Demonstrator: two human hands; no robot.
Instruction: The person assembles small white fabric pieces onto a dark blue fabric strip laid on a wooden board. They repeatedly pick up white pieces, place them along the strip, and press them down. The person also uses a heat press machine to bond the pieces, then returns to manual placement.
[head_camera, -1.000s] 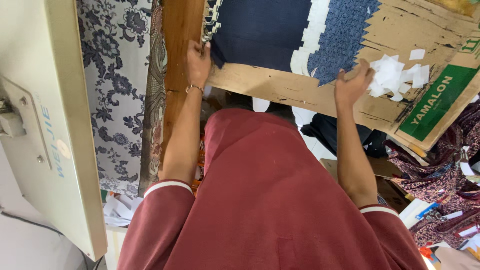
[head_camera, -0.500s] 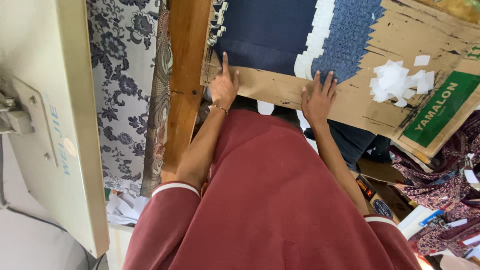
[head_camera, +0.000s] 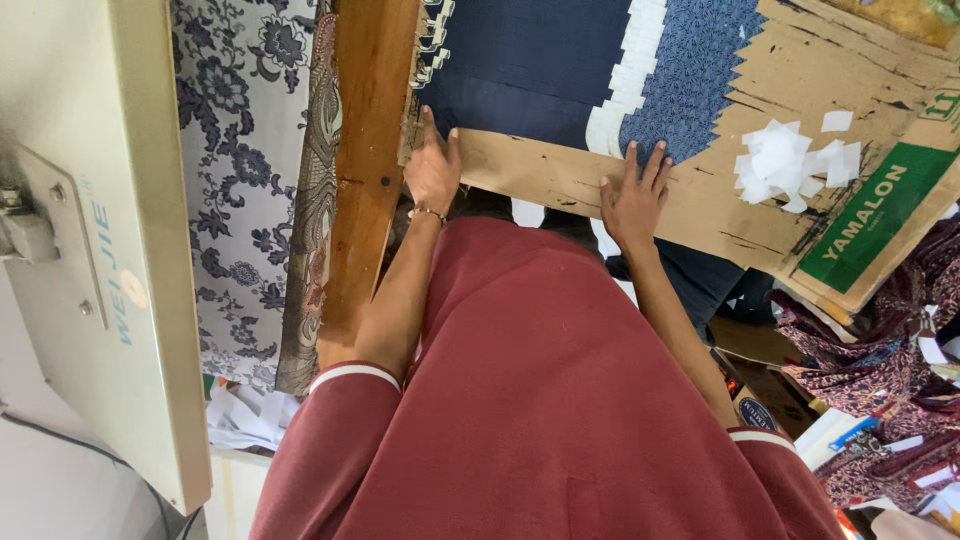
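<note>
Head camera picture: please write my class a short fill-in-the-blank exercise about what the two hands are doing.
1. Both hands rest flat on a sheet of brown ____.
2. The left hand wears a thin ____ at the wrist.
3. Beyond the right hand, small white ____ scraps lie in a heap.
4. The person's sleeves are dark ____ with white cuffs.

Missing words: cardboard; bracelet; paper; red

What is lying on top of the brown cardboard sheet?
On the cardboard sheet lie dark blue fabric, patterned blue fabric, white paper scraps and both hands, left hand, right hand. What the fabric covers cannot be seen.
</note>
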